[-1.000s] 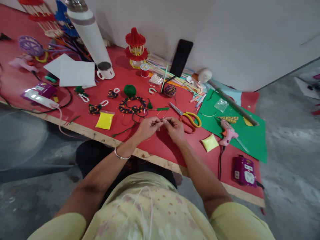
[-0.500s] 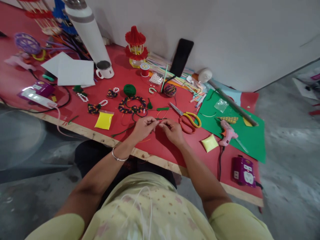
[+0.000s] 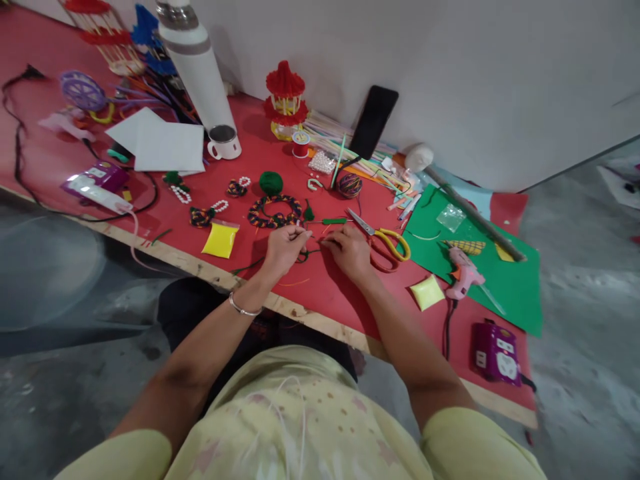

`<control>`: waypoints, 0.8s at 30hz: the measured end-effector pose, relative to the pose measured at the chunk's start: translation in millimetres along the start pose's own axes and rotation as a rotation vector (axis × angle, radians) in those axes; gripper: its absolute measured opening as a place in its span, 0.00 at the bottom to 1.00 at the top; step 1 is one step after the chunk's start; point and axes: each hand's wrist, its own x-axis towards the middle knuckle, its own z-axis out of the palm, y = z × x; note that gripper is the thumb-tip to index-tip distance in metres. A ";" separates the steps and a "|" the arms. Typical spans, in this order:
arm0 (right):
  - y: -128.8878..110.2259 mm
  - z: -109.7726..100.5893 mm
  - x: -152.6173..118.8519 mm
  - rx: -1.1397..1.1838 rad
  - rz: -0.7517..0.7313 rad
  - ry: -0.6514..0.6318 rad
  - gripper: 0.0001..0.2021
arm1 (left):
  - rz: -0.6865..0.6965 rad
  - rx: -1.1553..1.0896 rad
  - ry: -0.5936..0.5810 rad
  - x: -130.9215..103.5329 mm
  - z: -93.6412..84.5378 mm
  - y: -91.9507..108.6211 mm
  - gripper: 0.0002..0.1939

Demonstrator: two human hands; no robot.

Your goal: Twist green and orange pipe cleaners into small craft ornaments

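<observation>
Over the red tabletop, my left hand point(image 3: 287, 249) is closed in a pinch, thumb against fingertips. A thin dark green strand of yarn point(image 3: 313, 251) runs below the fingertips towards my right hand point(image 3: 351, 251). That hand also pinches, its fingers curled; the exact grip on the strand is too small to make out. Just beyond the hands lies a green-handled crochet hook point(image 3: 334, 221). A braided multicolour yarn ring point(image 3: 255, 212) lies beyond my left hand. Scissors point(image 3: 387, 241) with yellow and red handles lie close to my right hand.
Behind are a green yarn ball point(image 3: 271, 183), multicolour yarn ball point(image 3: 349, 186), pearl beads point(image 3: 321, 162) and propped phone point(image 3: 375, 121). A yellow packet point(image 3: 221, 239) lies left; a pink glue gun point(image 3: 465, 272) and purple power box point(image 3: 497, 353) are right. The wooden table edge point(image 3: 320, 321) runs in front.
My hands have drawn slightly apart, with a wider gap between the fingertips. The strand now hangs lower, below the left fingertips. The whole view has shifted a little.
</observation>
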 end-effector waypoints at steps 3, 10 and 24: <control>0.7 1.4 -0.7 0.108 0.003 0.023 0.09 | -0.021 0.057 -0.016 3.2 3.0 2.2 0.09; 4.9 -5.8 1.2 0.406 0.052 0.062 0.08 | -0.137 0.204 -0.085 13.3 8.3 10.2 0.12; 7.1 -1.5 -3.0 0.331 0.112 -0.043 0.07 | -0.204 0.255 -0.220 11.8 14.4 24.8 0.13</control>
